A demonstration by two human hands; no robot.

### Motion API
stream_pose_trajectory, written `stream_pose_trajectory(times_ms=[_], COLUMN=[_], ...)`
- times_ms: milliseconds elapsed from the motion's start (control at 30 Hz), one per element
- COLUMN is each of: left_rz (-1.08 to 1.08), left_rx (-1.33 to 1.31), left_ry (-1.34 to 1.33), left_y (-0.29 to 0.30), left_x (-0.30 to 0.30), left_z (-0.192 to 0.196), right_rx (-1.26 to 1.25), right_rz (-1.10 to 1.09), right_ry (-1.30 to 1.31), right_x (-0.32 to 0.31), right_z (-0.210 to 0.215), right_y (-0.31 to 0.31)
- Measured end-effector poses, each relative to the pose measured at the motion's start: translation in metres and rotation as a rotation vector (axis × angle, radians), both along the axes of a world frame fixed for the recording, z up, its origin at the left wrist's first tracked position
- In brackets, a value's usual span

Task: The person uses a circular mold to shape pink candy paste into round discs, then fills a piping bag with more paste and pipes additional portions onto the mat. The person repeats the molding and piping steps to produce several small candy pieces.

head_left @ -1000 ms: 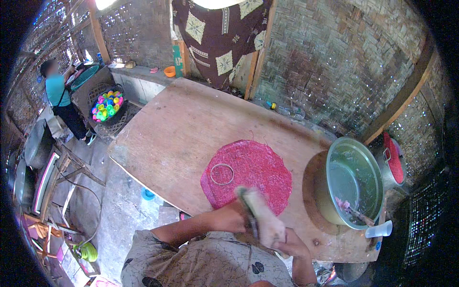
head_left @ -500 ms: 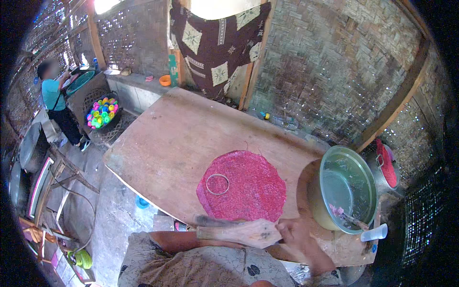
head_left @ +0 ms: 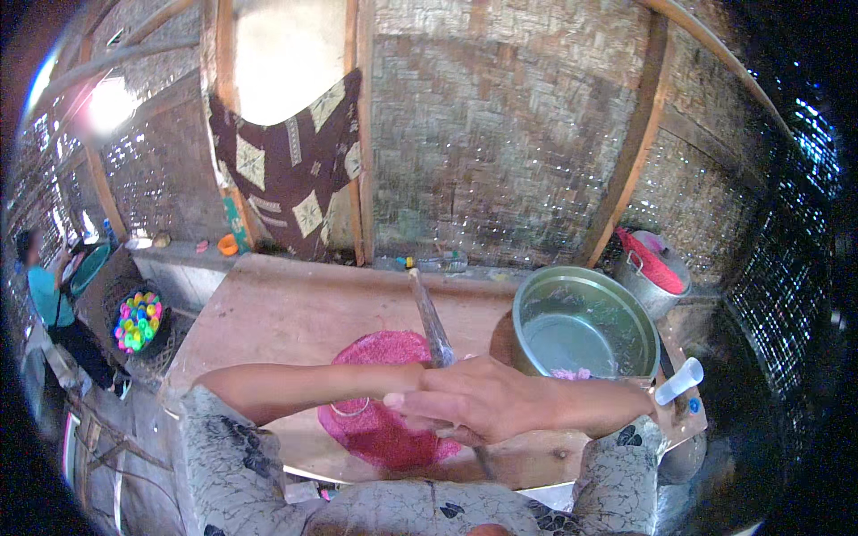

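Observation:
My forearms cross the front of the table, and my hands overlap above a round pink woven mat (head_left: 380, 348). My right hand (head_left: 490, 393) lies over the left, its fingers stretched to the left. Mostly covered by it, my left hand (head_left: 413, 379) appears closed round a long, narrow, wooden-looking stick (head_left: 428, 313). One end of the stick points toward the far wall; a dark length shows below my hands. A thin pale ring (head_left: 349, 407) rests on the mat, partly hidden by my arm. To the right stands a large green basin (head_left: 581, 335) with a pink lump (head_left: 570, 373) inside.
A clear plastic cup (head_left: 679, 381) lies tilted at the right end of the wooden table (head_left: 268, 304). Beyond the basin is a metal pot (head_left: 657, 286) with red cloth. At the far left, a person (head_left: 49, 304) stands near a basket of colourful pieces (head_left: 138, 322).
My view has swung, putting the table lower and the basin further left. My hands have risen from the near edge to over the mat. The stick now points away from me.

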State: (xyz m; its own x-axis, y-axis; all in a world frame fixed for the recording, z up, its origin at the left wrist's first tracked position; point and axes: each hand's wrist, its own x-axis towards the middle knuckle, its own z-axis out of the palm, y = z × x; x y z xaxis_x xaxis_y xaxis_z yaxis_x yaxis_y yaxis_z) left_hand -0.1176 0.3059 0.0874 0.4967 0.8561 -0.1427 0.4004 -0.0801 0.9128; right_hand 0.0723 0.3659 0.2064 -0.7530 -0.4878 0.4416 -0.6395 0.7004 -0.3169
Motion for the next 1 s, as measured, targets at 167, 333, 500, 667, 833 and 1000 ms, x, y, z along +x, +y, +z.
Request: stream_pose_trajectory(times_ms=[167,333,500,667,833,1000], left_rz=[0.051,0.446,1.045,0.816,0.955,0.645], left_rx=[0.397,0.617,0.419,0.568,0.759,1.036], left_ry=[0.398,0.590,0.360,-0.921,-1.145,-0.952], left_y=[-0.004,-0.048,-0.044,0.019,0.057,0.010], left_x=[0.008,0.019,-0.060,0.026,-0.002,-0.030], left_z=[0.040,0.104,0.003,-0.010,0.000,0.051], right_rx=[-0.203,-0.712,-1.445,-1.708,-2.112,-0.035], right_rz=[-0.251,-0.679,-0.505,-0.453,-0.460,-1.489], right_ry=[0.218,0.467,0.838,1.295,0.481,-0.019], right_x=[0.007,0.016,0.088,0.056,-0.004,0.092], right_z=[-0.006,-0.018,-0.010,-0.073,-0.132,-0.159], right_y=[0.026,0.101,0.140,0.177,0.130,0.184])
